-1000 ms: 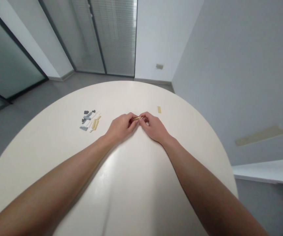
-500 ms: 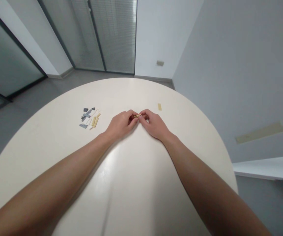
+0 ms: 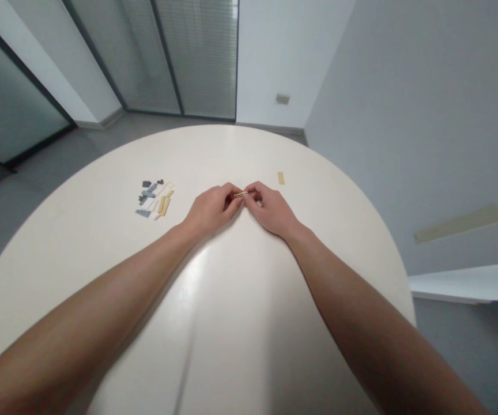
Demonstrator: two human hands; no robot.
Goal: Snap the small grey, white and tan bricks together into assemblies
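My left hand (image 3: pixel 211 208) and my right hand (image 3: pixel 270 208) meet over the middle of a round cream table (image 3: pixel 214 323). Both pinch a small tan brick piece (image 3: pixel 240 195) between their fingertips, left fingers on its left end, right fingers on its right end. The piece is held just above the tabletop. Both forearms stretch out from the bottom corners of the view.
A small pile of grey, tan and white brick pieces (image 3: pixel 154 197) lies on the table left of my hands. One tan plate (image 3: pixel 280 178) lies alone to the right of them. Glass partitions and a grey wall stand beyond the table's far edge.
The view has tilted, so hands and pieces sit slightly higher in the picture. My hands keep the same pinch on the tan piece.
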